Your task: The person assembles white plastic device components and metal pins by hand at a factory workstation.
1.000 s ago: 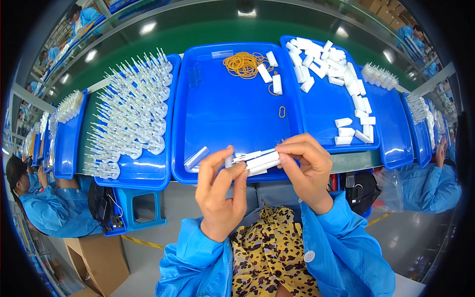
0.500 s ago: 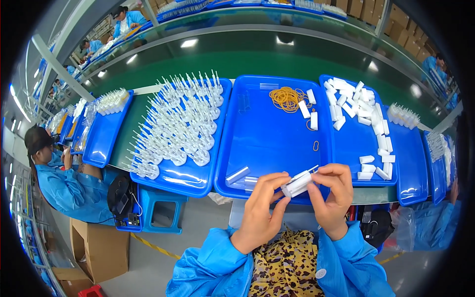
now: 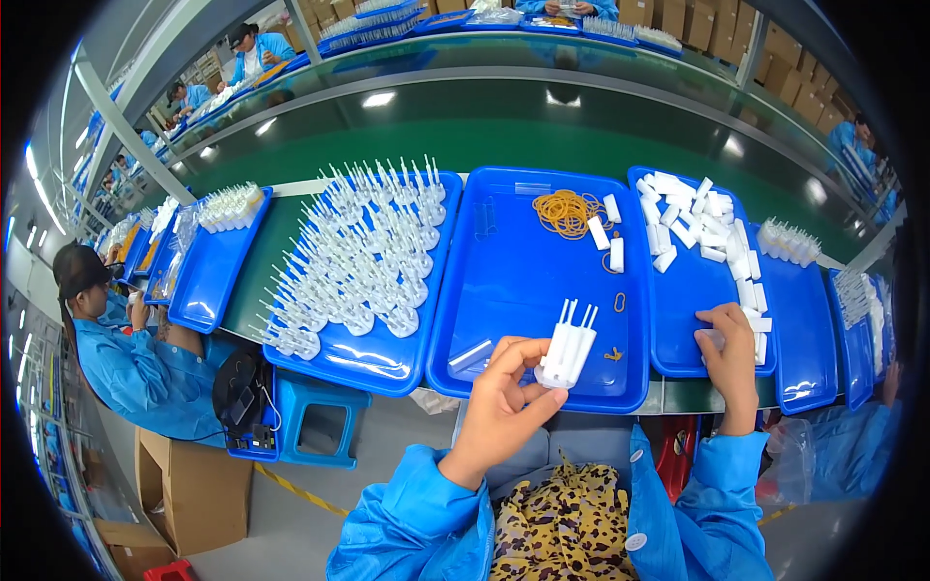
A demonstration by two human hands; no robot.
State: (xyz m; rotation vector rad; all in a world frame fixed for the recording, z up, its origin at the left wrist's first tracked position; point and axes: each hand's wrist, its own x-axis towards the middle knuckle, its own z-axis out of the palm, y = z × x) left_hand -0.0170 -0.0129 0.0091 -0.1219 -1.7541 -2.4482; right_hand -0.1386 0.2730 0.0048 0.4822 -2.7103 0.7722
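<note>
My left hand (image 3: 504, 399) grips a white plastic part (image 3: 568, 353) over the near edge of the middle blue tray (image 3: 523, 281). The part is held upright, and several thin white prongs stand out of its top. My right hand (image 3: 733, 363) is at the near end of the right blue tray (image 3: 673, 334), its thumb and fingers closed around a small white block (image 3: 715, 338), mostly hidden. More white blocks (image 3: 683, 208) lie loose in that tray, some in a column beside my hand. Several orange rubber bands (image 3: 567, 213) are heaped at the middle tray's far side.
Pronged white assemblies (image 3: 358, 252) crowd the left blue tray (image 3: 378, 373). Clear plastic pieces (image 3: 471, 354) and a small twisted rubber band (image 3: 613, 355) lie in the middle tray. Behind runs a green conveyor belt (image 3: 465, 131). A co-worker (image 3: 116, 339) sits at far left, near a blue stool (image 3: 325, 426).
My right hand has let go of the white part and moved right to the blocks. My left hand keeps the part, now turned upright with its prongs showing. A twisted rubber band shows in the middle tray.
</note>
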